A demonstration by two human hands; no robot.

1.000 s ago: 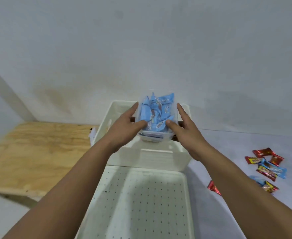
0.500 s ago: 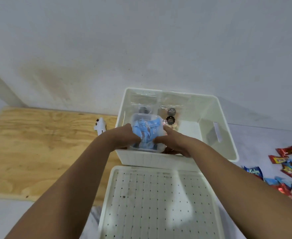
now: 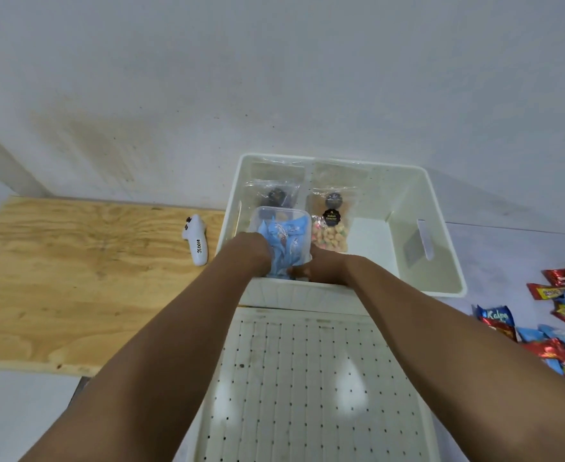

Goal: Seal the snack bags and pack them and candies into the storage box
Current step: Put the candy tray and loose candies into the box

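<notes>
Two bare hands, left hand [image 3: 252,253] and right hand [image 3: 321,270], reach over the near wall of the white plastic storage box [image 3: 441,248] and grip a small clear plastic tub [image 3: 276,216] heaped with blue-wrapped candies [image 3: 284,241]. Each hand takes one side of the tub, fingers curled down around its walls; the fingertips are hidden behind the tub and the box wall. The tub sits in the near-left part of the box; whether it rests on the box floor or hangs just above it cannot be told.

Behind it two clear snack bags stand against the far wall: one with dark contents [image 3: 274,195], one with pastel puffs and a black round label [image 3: 331,225].

By my reckoning the tub is light but thin-walled and slick, and it would flex if squeezed. It has no lid, so tilting would spill the heaped candies. A hold low on opposite side walls, kept level, looks safest.

Loose red and blue wrapped candies [image 3: 561,325] lie on the pale surface [image 3: 494,261] to the right, well apart from the box, so packing seems unfinished. A white perforated plastic lid [image 3: 307,388] lies just in front of the box, and a white handheld sealer [image 3: 196,240] rests on a plywood board [image 3: 74,278] at the left.
</notes>
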